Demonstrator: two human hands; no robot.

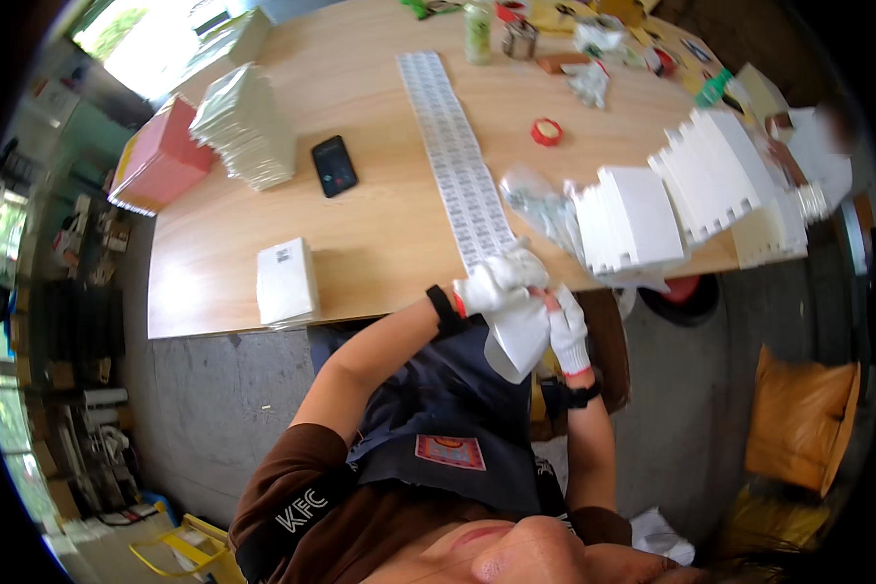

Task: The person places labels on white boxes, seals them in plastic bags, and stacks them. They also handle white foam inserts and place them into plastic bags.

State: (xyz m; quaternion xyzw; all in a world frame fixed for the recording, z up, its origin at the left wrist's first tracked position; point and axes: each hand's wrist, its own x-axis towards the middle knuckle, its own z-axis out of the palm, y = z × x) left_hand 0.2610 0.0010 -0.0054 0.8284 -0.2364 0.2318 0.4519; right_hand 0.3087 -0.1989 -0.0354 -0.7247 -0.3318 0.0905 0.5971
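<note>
A long strip of printed white labels (455,156) runs down the table to its front edge. My left hand (501,279), in a white knit glove, is closed on the near end of this strip. Below it hangs a curled, blank white paper (518,341), which looks like the strip's trailing end. My right hand (567,329), gloved with bare fingertips, is closed in a pinch beside the paper, close to my left fingers. What lies between its fingertips is too small to make out. Left of my hands, a small white stack (287,281) bears a printed label on top.
Stacks of white boxes (631,219) and a clear plastic bag (540,209) stand on the right. A phone (334,166), white packs (246,127) and a pink stack (164,156) occupy the left. Red tape (546,131) lies farther back. Another person (813,146) is at far right.
</note>
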